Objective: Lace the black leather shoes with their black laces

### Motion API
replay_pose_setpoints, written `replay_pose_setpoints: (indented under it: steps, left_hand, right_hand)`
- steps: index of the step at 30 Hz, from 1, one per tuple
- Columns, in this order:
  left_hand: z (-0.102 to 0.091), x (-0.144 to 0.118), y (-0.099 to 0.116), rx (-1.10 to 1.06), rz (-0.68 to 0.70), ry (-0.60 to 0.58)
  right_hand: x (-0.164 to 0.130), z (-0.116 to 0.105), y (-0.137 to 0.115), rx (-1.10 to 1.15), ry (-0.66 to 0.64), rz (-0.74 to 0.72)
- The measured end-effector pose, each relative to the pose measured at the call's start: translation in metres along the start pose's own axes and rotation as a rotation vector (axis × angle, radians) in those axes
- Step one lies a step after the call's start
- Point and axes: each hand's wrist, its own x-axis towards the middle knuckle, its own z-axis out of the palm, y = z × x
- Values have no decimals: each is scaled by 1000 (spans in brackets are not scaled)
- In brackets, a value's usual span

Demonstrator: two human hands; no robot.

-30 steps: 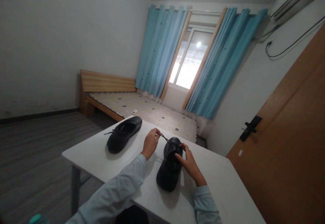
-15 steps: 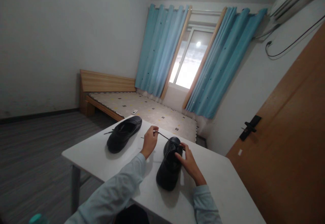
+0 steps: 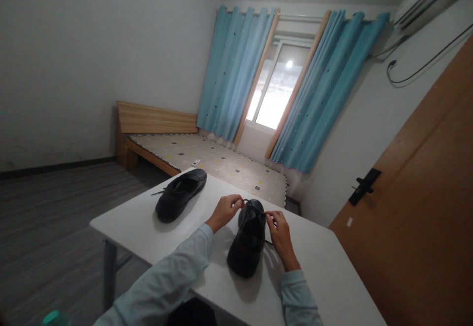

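A black shoe (image 3: 246, 247) lies on the white table (image 3: 325, 276) right in front of me, toe pointing away. My left hand (image 3: 225, 211) pinches one end of its black lace (image 3: 248, 202) just left of the shoe's top. At the shoe's right side my right hand (image 3: 280, 235) pinches the other lace end, and a bit of lace trails down below it. A second black shoe (image 3: 180, 194) rests alone on the table's far left part, its lace end poking out to the left.
Beyond the table stands a low wooden bed (image 3: 207, 161) under a window with blue curtains (image 3: 236, 74). A brown door (image 3: 417, 202) fills the right side. Grey floor (image 3: 48, 217) lies to the left, and a teal object (image 3: 53, 318) shows at the bottom left corner.
My left hand had the lace drawn out taut to the upper left; it has come back down close to the shoe. My right hand has shifted slightly right, holding the other lace end.
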Motion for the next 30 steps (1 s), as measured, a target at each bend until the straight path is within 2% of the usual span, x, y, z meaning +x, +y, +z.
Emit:
replay_pose_setpoints:
  steps: [5, 11, 15, 21, 30]
  left_hand:
    - [2, 0, 0, -39, 51, 19]
    - [11, 4, -15, -41, -99, 115]
    - [13, 4, -19, 18, -102, 33]
    - [14, 2, -17, -37, -60, -98]
    - [18, -1, -26, -28, 20, -185]
  right_hand:
    - [0, -3, -3, -1, 24, 58]
    - [-1, -4, -3, 42, -20, 131]
    - [0, -2, -1, 34, -36, 127]
    - [2, 2, 5, 119, -32, 127]
    - [3, 7, 11, 206, 16, 140]
